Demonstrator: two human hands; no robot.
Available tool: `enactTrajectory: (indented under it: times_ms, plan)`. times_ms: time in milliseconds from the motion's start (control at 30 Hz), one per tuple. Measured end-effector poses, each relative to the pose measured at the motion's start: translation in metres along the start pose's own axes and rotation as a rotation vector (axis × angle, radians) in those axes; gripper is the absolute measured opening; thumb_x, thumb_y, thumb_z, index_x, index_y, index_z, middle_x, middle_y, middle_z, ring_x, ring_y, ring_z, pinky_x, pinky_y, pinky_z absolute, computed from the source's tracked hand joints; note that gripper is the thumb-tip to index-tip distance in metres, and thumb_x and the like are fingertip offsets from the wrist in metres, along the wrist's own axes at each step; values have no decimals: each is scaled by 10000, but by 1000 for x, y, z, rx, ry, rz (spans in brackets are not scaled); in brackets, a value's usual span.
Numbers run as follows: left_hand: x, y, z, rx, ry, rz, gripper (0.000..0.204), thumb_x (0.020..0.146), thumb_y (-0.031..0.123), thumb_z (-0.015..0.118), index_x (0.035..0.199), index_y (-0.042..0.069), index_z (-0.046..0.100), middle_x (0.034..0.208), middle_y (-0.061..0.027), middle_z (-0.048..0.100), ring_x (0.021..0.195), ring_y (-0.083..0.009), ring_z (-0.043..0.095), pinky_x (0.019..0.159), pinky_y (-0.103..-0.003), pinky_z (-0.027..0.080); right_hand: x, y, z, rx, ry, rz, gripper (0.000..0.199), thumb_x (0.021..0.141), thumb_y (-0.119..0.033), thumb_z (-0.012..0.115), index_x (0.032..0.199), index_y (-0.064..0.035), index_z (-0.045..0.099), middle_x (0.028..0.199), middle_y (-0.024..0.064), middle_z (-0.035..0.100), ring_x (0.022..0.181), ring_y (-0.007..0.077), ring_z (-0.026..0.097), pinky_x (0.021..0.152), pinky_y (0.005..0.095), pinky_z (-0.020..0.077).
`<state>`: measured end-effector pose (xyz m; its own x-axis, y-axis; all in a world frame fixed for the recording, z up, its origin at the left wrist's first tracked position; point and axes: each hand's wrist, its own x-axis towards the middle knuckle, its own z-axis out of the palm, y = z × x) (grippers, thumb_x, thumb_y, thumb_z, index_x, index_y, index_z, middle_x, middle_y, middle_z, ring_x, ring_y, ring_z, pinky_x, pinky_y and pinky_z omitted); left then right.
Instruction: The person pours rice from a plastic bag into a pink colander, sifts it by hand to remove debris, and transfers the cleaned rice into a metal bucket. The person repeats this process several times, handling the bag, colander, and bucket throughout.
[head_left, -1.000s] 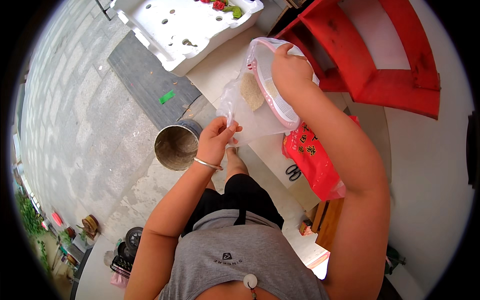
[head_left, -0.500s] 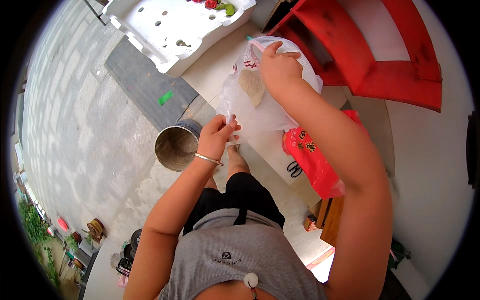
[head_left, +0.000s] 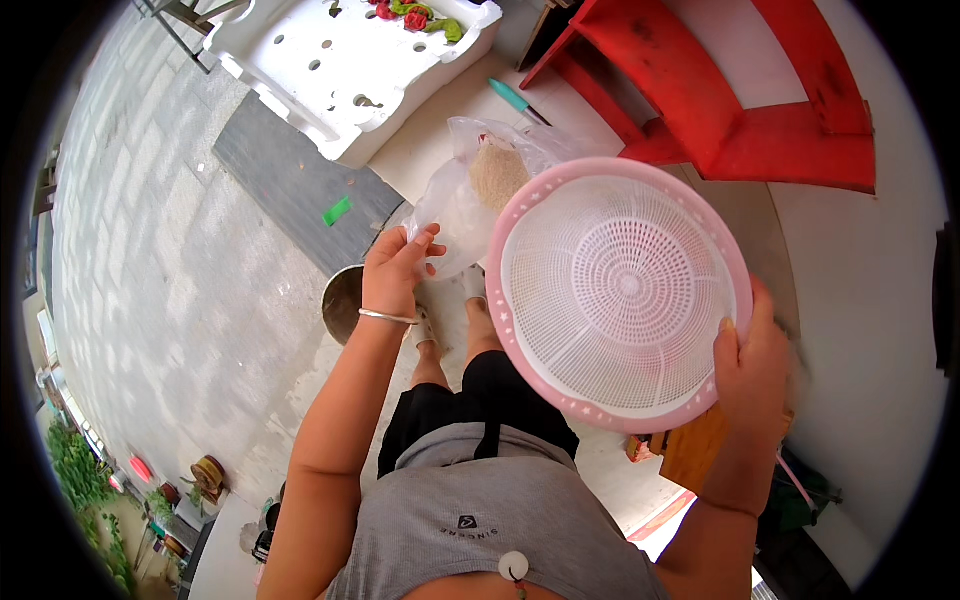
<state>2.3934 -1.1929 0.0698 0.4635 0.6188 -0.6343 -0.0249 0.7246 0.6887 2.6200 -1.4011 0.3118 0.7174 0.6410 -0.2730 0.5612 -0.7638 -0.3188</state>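
Observation:
My right hand grips the right rim of a round plastic colander, white mesh with a pink rim dotted with stars. Its open face is turned up toward me, and nothing lies in it. My left hand pinches the edge of a clear plastic bag. Inside the bag sits a clump of pale tan, grainy stuff. Part of the bag is hidden behind the colander's upper left rim. A green-capped pen lies on the light table just beyond the bag.
A white foam box with holes holds several red and green peppers at the back. Red shelving stands at the back right. A bucket is on the floor left of my feet, near a grey mat.
The colander has come out from behind the bag, toward me and to the right, in my right hand. My left hand moved slightly left with the bag's edge. The pen is now uncovered.

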Motion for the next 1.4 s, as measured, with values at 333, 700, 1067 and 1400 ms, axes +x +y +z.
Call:
enactTrajectory:
  times_ms: [333,700,1067,1400]
  plan:
    - [4,8,2,56,-119,86,189,928,131,579,1071,15,621,1083,-66,651,854,-132,619,641,-231,423,-76,66,168,309,-135,247,401,863,-69,530,1242,28,445,1018,263,629,948,427,615,818,448,482]
    - [5,12,27,49,-228,103,154,907,86,564,1029,7,616,1005,-51,631,842,-149,606,643,-233,398,-110,153,336,689,-22,523,360,847,-38,564,1186,45,477,1049,204,634,956,319,628,846,387,479]
    - [101,118,83,43,-522,191,240,934,104,482,1115,-28,570,1110,-85,625,876,-203,622,619,-265,422,-91,146,435,1536,64,955,345,921,-59,523,1255,9,471,1228,113,559,1076,230,575,891,364,481]
    - [102,136,65,367,-320,143,194,924,136,539,1060,17,610,1149,-79,635,857,-159,626,573,-217,410,-13,140,460,1511,66,1039,363,914,-140,578,1210,53,500,1149,148,597,980,206,615,846,342,508]
